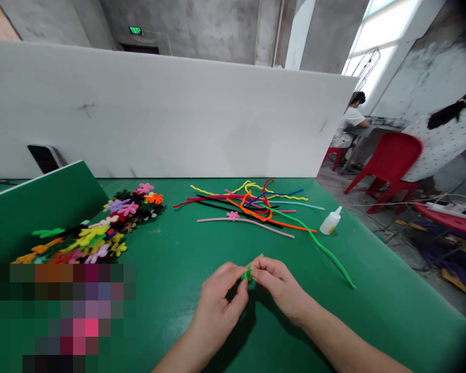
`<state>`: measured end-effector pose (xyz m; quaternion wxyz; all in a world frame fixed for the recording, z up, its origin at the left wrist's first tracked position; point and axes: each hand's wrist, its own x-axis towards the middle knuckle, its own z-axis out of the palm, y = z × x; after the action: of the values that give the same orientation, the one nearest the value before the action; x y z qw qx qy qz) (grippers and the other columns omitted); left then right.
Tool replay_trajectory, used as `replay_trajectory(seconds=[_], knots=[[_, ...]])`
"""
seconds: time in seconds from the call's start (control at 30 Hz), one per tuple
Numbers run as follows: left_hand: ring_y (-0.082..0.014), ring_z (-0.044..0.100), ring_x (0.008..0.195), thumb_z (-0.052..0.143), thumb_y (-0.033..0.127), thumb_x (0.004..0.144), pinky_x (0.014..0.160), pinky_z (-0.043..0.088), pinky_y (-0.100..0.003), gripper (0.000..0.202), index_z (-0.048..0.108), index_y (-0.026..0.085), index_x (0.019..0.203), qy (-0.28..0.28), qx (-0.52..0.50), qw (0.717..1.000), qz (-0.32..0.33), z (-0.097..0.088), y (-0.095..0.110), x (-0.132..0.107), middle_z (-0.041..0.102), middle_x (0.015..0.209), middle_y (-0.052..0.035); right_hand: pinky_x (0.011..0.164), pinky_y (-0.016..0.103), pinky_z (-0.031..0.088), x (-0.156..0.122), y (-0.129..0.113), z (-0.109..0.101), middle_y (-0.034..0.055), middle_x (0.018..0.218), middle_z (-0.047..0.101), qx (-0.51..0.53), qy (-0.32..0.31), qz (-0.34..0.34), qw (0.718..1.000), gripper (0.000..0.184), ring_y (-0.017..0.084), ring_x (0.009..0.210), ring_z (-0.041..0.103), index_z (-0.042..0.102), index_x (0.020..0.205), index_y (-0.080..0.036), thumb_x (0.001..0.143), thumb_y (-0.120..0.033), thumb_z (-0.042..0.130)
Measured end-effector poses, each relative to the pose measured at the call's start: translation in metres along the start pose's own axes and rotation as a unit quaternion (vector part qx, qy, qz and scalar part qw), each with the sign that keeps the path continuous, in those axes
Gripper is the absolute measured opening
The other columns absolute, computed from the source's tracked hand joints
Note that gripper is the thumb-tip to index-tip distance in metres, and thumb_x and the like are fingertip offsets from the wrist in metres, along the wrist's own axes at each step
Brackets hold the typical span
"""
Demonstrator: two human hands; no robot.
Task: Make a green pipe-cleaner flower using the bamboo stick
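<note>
Low over the green table, my left hand and my right hand meet fingertip to fingertip. Between them they pinch a small bent piece of green pipe cleaner, partly hidden by the fingers. Beyond the hands lies a loose heap of pipe cleaners in several colours, among them an orange one with bends in it. A long green pipe cleaner curves out of the heap to the right. Nearer to me a pale pink pipe cleaner lies beside a small pink flower.
A white glue bottle stands right of the heap. Many coloured pipe-cleaner flowers are piled at left beside a green panel. A white partition closes the table's back, with a phone leaning there. Two people sit at right near a red chair.
</note>
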<state>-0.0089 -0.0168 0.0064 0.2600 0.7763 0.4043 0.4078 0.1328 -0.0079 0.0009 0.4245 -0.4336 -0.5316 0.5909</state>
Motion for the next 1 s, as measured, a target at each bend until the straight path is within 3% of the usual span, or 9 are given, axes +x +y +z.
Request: replay_trajectory(seconds=[0.37, 0.6, 0.83, 1.0], knots=[[-0.0143, 0.051, 0.065, 0.044, 0.014, 0.08, 0.06, 0.041, -0.024, 0.018, 0.062, 0.011, 0.079, -0.028, 0.026, 0.999, 0.012, -0.0024, -0.0034, 0.0002, 0.056, 0.068, -0.005, 0.047, 0.023, 0.018, 0.0008, 0.0019, -0.0032, -0.0066, 0.051, 0.033, 0.027, -0.023, 0.016, 0.999, 0.021, 0.007, 0.049, 0.025, 0.045, 0.058, -0.015, 0.071, -0.03, 0.052], [-0.013, 0.052, 0.061, 0.046, 0.017, 0.079, 0.056, 0.041, -0.022, 0.016, 0.062, 0.013, 0.074, -0.029, 0.004, 0.999, -0.045, -0.0031, -0.0049, 0.0026, 0.057, 0.065, -0.0026, 0.048, 0.022, 0.019, 0.0026, 0.0038, -0.0025, -0.0068, 0.051, 0.032, 0.007, 0.004, 0.016, 1.0, 0.026, 0.007, 0.049, 0.025, 0.047, 0.06, -0.014, 0.074, -0.035, 0.054], [-0.0145, 0.054, 0.063, 0.046, 0.016, 0.078, 0.058, 0.044, -0.024, 0.016, 0.061, 0.014, 0.078, 0.009, 0.023, 0.999, -0.036, -0.0007, -0.0069, 0.0009, 0.059, 0.069, -0.0045, 0.049, 0.022, 0.025, -0.0021, 0.0002, 0.0, -0.0049, 0.056, 0.037, -0.12, 0.021, -0.058, 0.991, 0.019, 0.009, 0.052, 0.031, 0.048, 0.065, -0.016, 0.076, -0.031, 0.051], [-0.0142, 0.053, 0.063, 0.044, 0.014, 0.078, 0.058, 0.044, -0.024, 0.016, 0.06, 0.015, 0.075, -0.003, 0.044, 0.999, 0.001, -0.001, -0.005, -0.0018, 0.059, 0.067, -0.0043, 0.05, 0.022, 0.027, -0.0036, -0.0007, -0.0005, -0.0041, 0.056, 0.037, -0.174, 0.017, -0.082, 0.981, 0.017, 0.01, 0.054, 0.033, 0.044, 0.062, -0.017, 0.078, -0.024, 0.046]])
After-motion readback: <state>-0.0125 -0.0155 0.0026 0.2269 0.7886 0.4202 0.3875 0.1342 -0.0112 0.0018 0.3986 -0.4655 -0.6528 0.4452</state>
